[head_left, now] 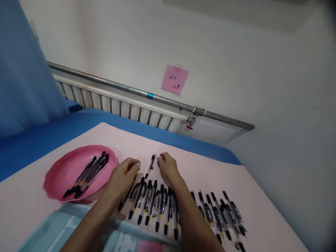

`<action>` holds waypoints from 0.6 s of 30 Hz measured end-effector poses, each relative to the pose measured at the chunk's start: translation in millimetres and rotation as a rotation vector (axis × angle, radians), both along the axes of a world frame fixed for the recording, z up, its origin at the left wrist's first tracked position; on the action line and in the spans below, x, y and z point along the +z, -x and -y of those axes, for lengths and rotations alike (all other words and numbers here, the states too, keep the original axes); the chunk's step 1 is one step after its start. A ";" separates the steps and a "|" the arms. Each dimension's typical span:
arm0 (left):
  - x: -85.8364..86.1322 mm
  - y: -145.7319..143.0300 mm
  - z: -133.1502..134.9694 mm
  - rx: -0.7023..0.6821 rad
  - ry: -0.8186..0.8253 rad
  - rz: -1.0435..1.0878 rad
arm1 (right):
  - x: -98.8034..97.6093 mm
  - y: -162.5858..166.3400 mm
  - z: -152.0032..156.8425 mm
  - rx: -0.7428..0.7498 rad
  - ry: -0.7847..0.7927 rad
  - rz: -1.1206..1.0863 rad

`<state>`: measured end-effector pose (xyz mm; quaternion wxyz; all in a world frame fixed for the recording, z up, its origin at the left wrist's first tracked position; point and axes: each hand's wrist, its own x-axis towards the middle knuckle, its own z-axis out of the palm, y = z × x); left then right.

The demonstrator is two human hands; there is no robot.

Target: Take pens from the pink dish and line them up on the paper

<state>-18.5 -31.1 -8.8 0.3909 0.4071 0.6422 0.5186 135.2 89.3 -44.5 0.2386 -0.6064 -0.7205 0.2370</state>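
Note:
My left hand (125, 176) hovers just right of the pink dish, its fingers loosely curved and nothing visible in them. A dark pen (127, 196) lies partly under it. Opposite, my right hand (168, 168) is bent inward with its fingers slightly apart; a small dark spot shows by its fingertips, too small to name. Between the two hands a slim black-and-clear pen (150, 166) lies on the pink mat, apart from both. Below it is a row of pen parts (148, 203), with black ends, clear barrels, caps and small clip-like pieces. My right forearm hides part of that row.
The scalloped pink dish (56, 168) holds several pens (89, 175). More pen parts (223, 217) lie right of my right forearm. A light-blue patterned cloth or bag (60, 227) is at the near edge. Behind the blue table edge (181, 138) are a radiator (126, 109) and pipe (112, 84).

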 end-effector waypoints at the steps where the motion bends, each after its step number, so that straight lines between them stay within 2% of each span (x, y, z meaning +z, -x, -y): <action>1: -0.3 0.1 0.0 0.001 -0.004 -0.006 | -0.5 0.0 -0.3 0.000 -0.001 -0.001; 9: -1.3 1.4 0.6 -0.007 -0.009 -0.044 | -12.7 -5.8 -1.9 0.038 0.052 -0.015; 18: -0.6 1.4 0.5 0.006 -0.030 -0.025 | -13.5 4.4 0.0 0.058 -0.026 -0.033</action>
